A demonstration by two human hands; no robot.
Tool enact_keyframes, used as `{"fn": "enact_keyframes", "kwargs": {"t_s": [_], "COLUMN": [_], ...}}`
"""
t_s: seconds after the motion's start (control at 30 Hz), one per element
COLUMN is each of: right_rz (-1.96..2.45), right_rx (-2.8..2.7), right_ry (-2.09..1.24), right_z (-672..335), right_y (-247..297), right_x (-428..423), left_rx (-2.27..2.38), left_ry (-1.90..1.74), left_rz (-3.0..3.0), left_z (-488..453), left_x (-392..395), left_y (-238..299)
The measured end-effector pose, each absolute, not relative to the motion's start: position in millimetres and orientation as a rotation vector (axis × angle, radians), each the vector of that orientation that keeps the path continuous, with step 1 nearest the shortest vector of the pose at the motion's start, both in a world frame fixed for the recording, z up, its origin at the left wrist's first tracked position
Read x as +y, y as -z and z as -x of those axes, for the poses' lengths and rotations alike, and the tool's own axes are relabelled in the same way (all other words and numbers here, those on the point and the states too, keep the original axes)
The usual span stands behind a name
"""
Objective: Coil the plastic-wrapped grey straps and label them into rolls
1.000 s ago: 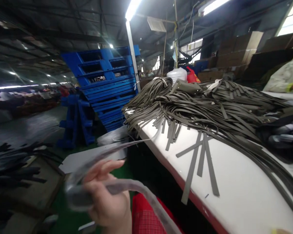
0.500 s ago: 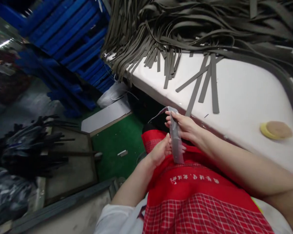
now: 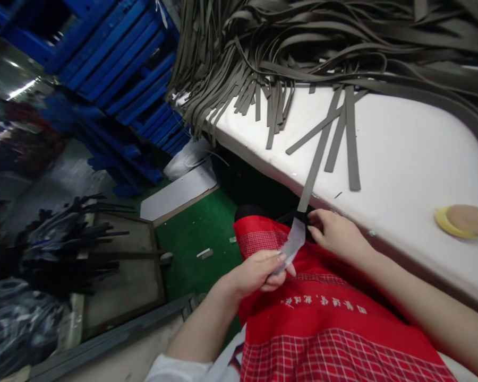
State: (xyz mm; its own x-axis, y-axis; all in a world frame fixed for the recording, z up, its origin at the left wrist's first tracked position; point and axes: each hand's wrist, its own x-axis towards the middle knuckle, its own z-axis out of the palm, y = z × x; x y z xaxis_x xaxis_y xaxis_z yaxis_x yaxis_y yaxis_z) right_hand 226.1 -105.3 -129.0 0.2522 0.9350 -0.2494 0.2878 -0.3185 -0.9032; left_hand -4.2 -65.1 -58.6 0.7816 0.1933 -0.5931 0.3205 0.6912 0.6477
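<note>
My left hand and my right hand both pinch a short pale grey strip stretched between them above my red apron. The left fingers close on its lower end. At the upper end, by the edge of the white table, the right fingers close on it. A long grey strap hangs off that edge right above the strip. A big heap of grey straps covers the far part of the table.
A yellow and brown round pad lies on the table at the right. Blue plastic pallets stand at the upper left. Dark bundles lie on a low platform at the left, above a green floor.
My view dropped from the hall to my lap. The strip was in my left hand alone and is now held in both. It tilted from upright to slanted, my left hand lower.
</note>
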Motion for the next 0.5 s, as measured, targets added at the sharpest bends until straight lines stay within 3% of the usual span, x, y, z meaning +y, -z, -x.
{"fn": "enact_keyframes", "kwargs": {"t_s": [0.07, 0.1, 0.23, 0.33, 0.43, 0.5], "right_rz": [1.615, 1.472, 0.907, 0.731, 0.708, 0.741], "right_rx": [-1.432, -1.555, -1.623, -1.473, -1.178, -0.954], "right_ry": [-0.885, -0.939, -1.66, -1.874, -1.872, -1.787], "right_z": [-221.9, -217.1, -193.4, -192.2, -216.0, -238.7], "right_y": [118.3, 111.6, 78.5, 50.2, 31.5, 30.8], "right_x": [-115.7, -118.9, -129.2, -144.0, -151.4, -144.2], "left_rx": [0.614, 0.573, 0.581, 0.745, 0.606, 0.437], "left_ry": [0.091, 0.065, -0.472, -0.932, -0.757, -0.529], "left_rz": [-0.845, -0.864, -1.149, -1.806, -2.37, -2.436], "left_z": [-3.6, -9.6, -35.6, -41.7, -37.7, -36.9], "left_x": [-63.7, -62.5, -42.3, -14.7, -7.5, -20.5], "left_y": [38.5, 29.9, 15.0, 20.9, 31.3, 36.7]}}
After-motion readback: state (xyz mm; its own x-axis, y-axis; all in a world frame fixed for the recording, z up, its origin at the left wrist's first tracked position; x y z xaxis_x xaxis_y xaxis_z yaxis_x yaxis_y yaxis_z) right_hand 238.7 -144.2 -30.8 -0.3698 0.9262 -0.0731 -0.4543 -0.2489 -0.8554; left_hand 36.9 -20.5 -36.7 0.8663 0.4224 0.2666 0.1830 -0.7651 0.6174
